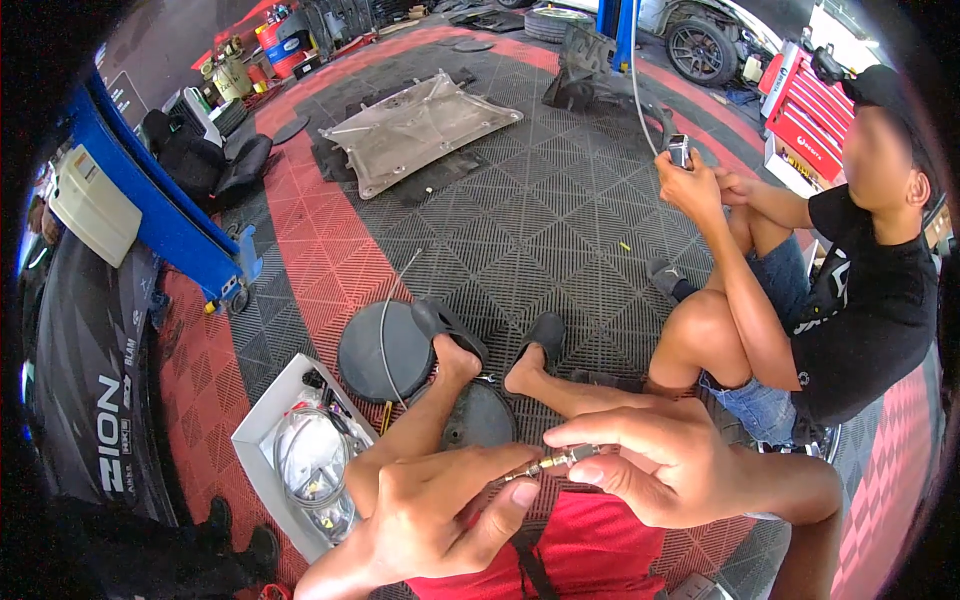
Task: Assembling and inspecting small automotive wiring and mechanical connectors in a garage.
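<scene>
In front of my lap, my left hand [440, 515] and my right hand [660, 465] meet at a small metal hose fitting [552, 462] with brass and silver sections. The left thumb and forefinger pinch its thinner left end. On the thicker silver end, the right thumb and forefinger close from the other side. My fingertips partly cover both ends, so I cannot tell whether it is one piece or two joined. Beyond my left forearm, a white open box [262, 432] contains a coiled hose [290, 475], clear plastic bags and small parts. A thin grey line [383, 345] arcs above the left leg.
On the right sits a person [860, 300] in a black shirt, holding a small silver object [680, 150] near another thin line. Round black pads [375, 350] lie ahead. Farther off are a metal panel [420, 125], a blue lift post [165, 200] and a red tool cabinet [805, 115].
</scene>
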A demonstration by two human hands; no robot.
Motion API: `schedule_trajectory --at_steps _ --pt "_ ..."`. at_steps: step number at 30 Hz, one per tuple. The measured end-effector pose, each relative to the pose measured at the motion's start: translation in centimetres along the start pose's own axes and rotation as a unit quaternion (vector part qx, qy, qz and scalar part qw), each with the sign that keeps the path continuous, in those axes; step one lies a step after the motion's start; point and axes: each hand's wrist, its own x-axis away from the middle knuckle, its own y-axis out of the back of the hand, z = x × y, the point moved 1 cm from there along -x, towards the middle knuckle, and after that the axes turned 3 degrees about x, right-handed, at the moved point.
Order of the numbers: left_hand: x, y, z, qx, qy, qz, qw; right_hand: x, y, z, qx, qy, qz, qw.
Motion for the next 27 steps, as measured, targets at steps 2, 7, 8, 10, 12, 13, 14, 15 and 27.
schedule_trajectory --at_steps 2,7,8,10,12,13,14,15,27 --pt "0.2 0.2 0.2 0.000 0.012 0.022 1.000 0.1 -0.1 -0.2 0.000 0.010 -0.001 1.000" --pt "0.5 -0.6 0.6 0.096 0.074 -0.025 0.992 -0.1 0.0 0.2 0.012 0.012 0.010 1.000" --pt "0.6 -0.5 0.7 0.095 0.075 -0.026 0.992 -0.2 0.1 0.2 0.010 0.007 0.019 1.000" --pt "0.6 -0.4 0.8 0.045 0.016 -0.005 0.999 -0.1 0.2 0.2 0.009 -0.001 0.028 1.000" --pt "0.4 -0.5 0.6 0.013 -0.017 -0.012 1.000 -0.2 0.2 0.3 0.021 0.032 0.018 0.999" --pt "0.3 -0.6 0.5 -0.019 -0.051 -0.020 0.998 -0.2 0.2 0.3 0.020 0.031 0.018 0.999" --pt "0.4 -0.6 0.6 -0.019 -0.051 -0.019 0.998 -0.1 0.1 0.3 0.022 0.032 0.016 0.999" --pt "0.5 -0.7 0.7 -0.033 -0.062 -0.023 0.997 -0.1 0.1 0.3 0.024 0.034 0.015 0.999" --pt "0.7 -1.2 1.4 -0.121 -0.112 -0.030 0.986 -0.3 0.1 0.6 -0.081 -0.086 0.078 0.990"
